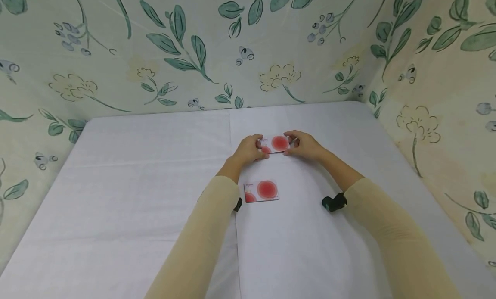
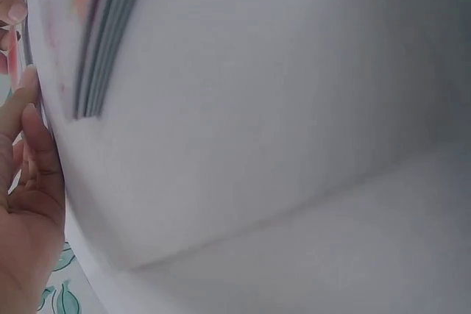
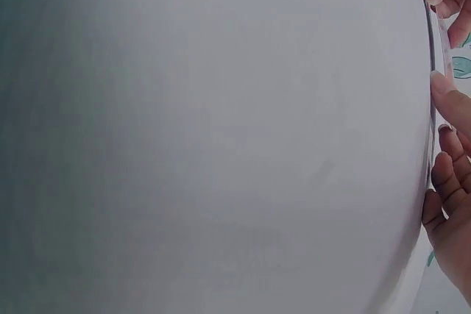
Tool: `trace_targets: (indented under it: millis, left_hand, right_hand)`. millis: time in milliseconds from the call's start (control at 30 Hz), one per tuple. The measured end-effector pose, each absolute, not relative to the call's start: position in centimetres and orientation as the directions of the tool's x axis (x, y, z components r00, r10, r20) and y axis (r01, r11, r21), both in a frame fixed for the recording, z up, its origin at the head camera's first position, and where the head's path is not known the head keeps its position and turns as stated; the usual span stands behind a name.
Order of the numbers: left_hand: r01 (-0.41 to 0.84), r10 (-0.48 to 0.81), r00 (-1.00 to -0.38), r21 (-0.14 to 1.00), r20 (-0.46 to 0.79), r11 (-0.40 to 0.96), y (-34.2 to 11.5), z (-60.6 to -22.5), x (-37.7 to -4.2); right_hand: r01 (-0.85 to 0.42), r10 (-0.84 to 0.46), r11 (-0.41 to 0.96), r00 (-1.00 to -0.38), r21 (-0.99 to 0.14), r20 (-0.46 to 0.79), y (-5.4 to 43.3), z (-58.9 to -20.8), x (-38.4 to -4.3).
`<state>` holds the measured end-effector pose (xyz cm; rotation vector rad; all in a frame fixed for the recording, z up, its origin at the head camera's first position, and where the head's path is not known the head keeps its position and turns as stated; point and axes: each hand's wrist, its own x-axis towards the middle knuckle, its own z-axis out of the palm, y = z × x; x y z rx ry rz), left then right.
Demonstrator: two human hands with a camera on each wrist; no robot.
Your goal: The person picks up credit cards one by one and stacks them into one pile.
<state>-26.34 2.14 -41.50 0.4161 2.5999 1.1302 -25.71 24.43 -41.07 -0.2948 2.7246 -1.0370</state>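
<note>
Both hands are at a white card with red circles (image 1: 280, 143), near the back of the table. My left hand (image 1: 248, 149) pinches its left end between thumb and fingers. At the right end, my right hand (image 1: 305, 144) holds it the same way. Closer to me lies a matching stack of cards (image 1: 261, 191), flat on the cloth and touched by neither hand. The left wrist view shows several layers along the edge of that stack (image 2: 92, 56). In the right wrist view the held card (image 3: 446, 53) appears only as a thin edge beside the fingers.
A white cloth (image 1: 135, 191) with fold creases covers the table. Leaf-and-flower patterned fabric (image 1: 248, 53) rises behind the table and along its sides. A dark wrist device (image 1: 334, 202) sticks out from the right sleeve, another (image 1: 238, 204) from the left.
</note>
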Motion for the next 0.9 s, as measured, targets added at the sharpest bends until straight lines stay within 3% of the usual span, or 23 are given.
trace_targets:
  millis: [200, 467, 900]
  left_hand:
    - [0.168, 0.404, -0.901, 0.736, -0.155, 0.656, 1.7, -41.3, -26.4]
    - [0.297, 0.483, -0.866, 0.647, -0.128, 0.702, -0.1, -40.2, -26.3]
    - [0.317, 0.516, -0.844, 0.642, -0.145, 0.698, -2.3, -39.2, -25.5]
  right_hand:
    - [-0.115, -0.264, 0.732, -0.957, -0.671, -0.123, 24.4, -41.0, -25.6]
    - [-0.183, -0.316, 0.739, -0.944, -0.648, -0.095, 24.0, -40.7, -25.3]
    - [-0.257, -0.376, 0.758, -0.923, -0.600, -0.080, 22.5, -39.6, -24.1]
